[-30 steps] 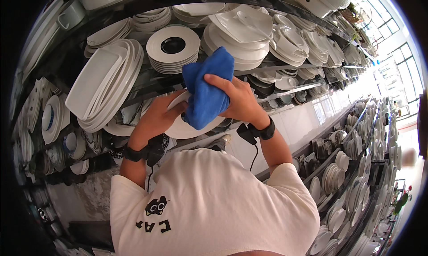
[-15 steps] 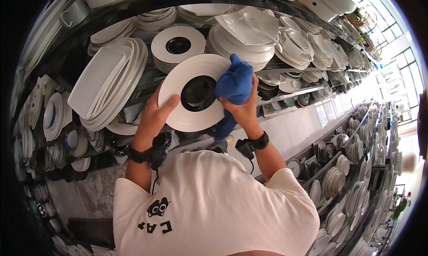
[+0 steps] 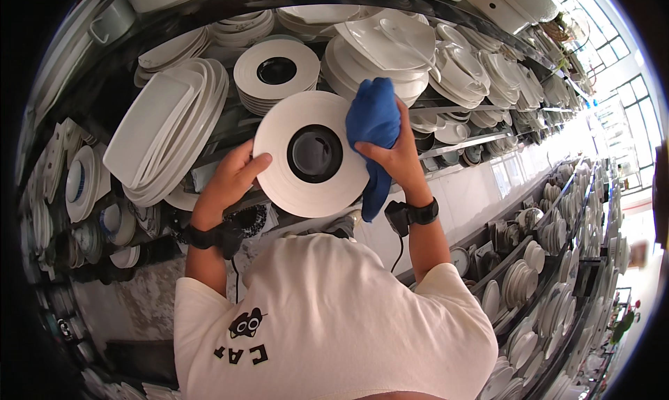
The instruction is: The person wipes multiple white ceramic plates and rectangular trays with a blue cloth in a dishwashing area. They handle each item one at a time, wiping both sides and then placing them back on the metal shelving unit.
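Observation:
Between my hands is a wide-rimmed white plate [image 3: 275, 170] with a round black centre, held above the shelf edge and in front of my chest. My left hand [image 3: 233, 175] grips its left rim, the thumb lying on top and the fingers partly hidden. A bunched blue cloth [image 3: 373, 118] is in my right hand [image 3: 398, 156], pressed against the plate's right rim, with a loose end hanging down. Just beyond the plate stands a stack of matching white plates with black centres [image 3: 252, 88].
Long white oval and rectangular dishes [image 3: 157, 128] lean in a pile at the left. White shaped plates [image 3: 390, 41] are stacked at the far right of the shelf. Beyond the tiled aisle floor [image 3: 481, 191], another rack [image 3: 536, 226] holds crowded dishes.
The plate has shifted slightly right and nearer to me. My right hand and the cloth have moved right along its rim; my left hand has moved a little left and lower.

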Demonstrator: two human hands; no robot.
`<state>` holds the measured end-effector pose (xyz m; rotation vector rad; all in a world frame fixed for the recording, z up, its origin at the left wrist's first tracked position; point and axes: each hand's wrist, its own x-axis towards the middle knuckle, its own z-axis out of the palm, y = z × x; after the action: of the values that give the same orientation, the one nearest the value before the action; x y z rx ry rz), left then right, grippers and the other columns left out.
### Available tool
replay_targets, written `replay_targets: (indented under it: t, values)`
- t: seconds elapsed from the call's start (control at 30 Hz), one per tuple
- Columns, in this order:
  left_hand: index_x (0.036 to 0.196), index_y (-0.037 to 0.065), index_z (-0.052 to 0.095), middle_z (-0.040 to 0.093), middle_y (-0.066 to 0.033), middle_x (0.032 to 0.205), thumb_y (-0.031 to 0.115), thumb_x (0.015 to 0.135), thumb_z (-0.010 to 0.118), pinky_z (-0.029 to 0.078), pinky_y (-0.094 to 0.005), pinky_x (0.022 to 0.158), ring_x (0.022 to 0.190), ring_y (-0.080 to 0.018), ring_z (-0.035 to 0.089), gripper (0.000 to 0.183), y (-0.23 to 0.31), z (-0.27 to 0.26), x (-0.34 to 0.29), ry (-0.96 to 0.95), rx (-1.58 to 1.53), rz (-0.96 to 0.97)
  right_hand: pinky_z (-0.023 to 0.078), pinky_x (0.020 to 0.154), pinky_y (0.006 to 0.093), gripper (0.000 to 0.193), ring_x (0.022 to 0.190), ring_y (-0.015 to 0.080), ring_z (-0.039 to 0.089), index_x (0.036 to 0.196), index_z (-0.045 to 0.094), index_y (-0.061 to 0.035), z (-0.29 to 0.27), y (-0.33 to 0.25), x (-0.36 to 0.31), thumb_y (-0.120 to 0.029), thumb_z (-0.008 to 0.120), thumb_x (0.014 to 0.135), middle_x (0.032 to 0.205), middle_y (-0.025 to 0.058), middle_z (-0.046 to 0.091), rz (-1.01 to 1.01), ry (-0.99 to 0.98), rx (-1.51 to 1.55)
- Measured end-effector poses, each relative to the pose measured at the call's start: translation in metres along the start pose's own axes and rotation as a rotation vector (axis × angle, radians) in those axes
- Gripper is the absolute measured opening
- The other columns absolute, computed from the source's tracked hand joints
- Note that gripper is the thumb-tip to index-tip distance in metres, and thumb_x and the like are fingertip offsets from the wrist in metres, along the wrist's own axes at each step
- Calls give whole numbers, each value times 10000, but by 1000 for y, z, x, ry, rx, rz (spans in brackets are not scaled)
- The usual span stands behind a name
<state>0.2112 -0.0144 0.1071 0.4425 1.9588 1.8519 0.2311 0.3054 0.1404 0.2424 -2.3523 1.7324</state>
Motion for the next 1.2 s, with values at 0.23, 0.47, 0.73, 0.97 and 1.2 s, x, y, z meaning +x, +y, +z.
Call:
replay_targets:
  t: [0.23,0.47,0.73,0.97,1.2]
  values:
    - [1156,28,601,689,-37,955,302,952,597,548,-237,620,757,-100,671,341,14,-26,21,264,-163,-20,453,982,335,909,1121,209,564,1418,324,-52,-16,5,-11,-105,832,667,1226,120,569,199,124,429]
    - [1117,55,615,715,-67,959,319,946,593,522,-248,692,858,-180,711,316,17,-64,70,315,-233,-59,445,990,342,908,1119,204,560,1423,326,-56,-20,20,-22,-100,833,671,1235,111,559,129,36,270]
    - [1134,30,602,715,-140,1011,299,948,601,518,-220,675,940,-196,702,327,7,-91,115,290,-295,-102,438,1004,353,937,1152,214,544,1437,309,-48,-26,34,-26,-118,841,668,1266,130,543,187,40,282]
    - [1165,25,582,710,-154,1023,276,959,592,523,-217,670,942,-198,701,325,0,-94,133,276,-349,-141,435,1007,349,927,1154,212,540,1439,308,-54,-27,37,-23,-114,834,677,1272,127,539,203,21,302]
    - [1160,29,576,706,-146,1048,272,967,587,526,-216,660,951,-208,702,310,-6,-90,136,259,-358,-170,436,1006,346,923,1152,206,535,1439,309,-62,-27,36,-19,-112,834,681,1274,121,534,228,-1,305]
